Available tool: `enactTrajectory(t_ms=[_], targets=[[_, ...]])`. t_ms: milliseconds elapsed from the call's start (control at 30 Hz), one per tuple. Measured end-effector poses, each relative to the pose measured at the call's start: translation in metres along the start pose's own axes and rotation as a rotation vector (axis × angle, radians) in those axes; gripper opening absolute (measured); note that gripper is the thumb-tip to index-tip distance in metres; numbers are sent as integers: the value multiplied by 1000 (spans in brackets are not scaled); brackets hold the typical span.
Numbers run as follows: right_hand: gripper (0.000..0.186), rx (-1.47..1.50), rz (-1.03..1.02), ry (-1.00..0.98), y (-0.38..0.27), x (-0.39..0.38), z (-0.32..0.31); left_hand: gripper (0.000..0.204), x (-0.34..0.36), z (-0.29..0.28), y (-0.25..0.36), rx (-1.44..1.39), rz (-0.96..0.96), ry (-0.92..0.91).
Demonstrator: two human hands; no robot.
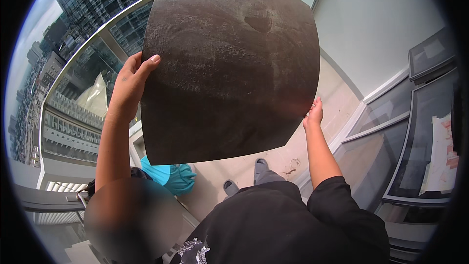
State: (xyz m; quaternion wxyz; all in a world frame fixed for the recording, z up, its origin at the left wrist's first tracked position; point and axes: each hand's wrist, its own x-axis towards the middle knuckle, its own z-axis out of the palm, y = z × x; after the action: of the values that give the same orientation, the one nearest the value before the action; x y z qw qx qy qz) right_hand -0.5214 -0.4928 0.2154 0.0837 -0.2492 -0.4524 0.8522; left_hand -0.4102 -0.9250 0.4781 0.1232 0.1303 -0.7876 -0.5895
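A large dark brown mat or sheet [224, 68] fills the upper middle, held up in front of me. Its surface looks scuffed and streaked, with a small darker patch near the upper right. My left hand [129, 83] grips its left edge, thumb lying on the near face and fingers behind. At the lower right edge, my right hand [314, 112] pinches the sheet, with most of its fingers partly hidden by it. The sheet's top runs out of view, and whatever lies behind it is hidden.
A glass railing [73, 102] curves along the left, with tall buildings beyond. On the tiled floor [337, 88] lies a turquoise bag or cloth [173, 178] near my slippers [261, 168]. Sliding glass panels [381, 137] line the right, beside a white wall [381, 24].
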Motion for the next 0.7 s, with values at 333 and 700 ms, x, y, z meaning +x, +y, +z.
enactTrajectory(t_ms=[333,700], targets=[[44,114,7,315,57,172,-63,69,193,156,-89,25,-209,-153],[47,68,74,547,138,258,-140,79,398,320,-224,386,-394,-390]])
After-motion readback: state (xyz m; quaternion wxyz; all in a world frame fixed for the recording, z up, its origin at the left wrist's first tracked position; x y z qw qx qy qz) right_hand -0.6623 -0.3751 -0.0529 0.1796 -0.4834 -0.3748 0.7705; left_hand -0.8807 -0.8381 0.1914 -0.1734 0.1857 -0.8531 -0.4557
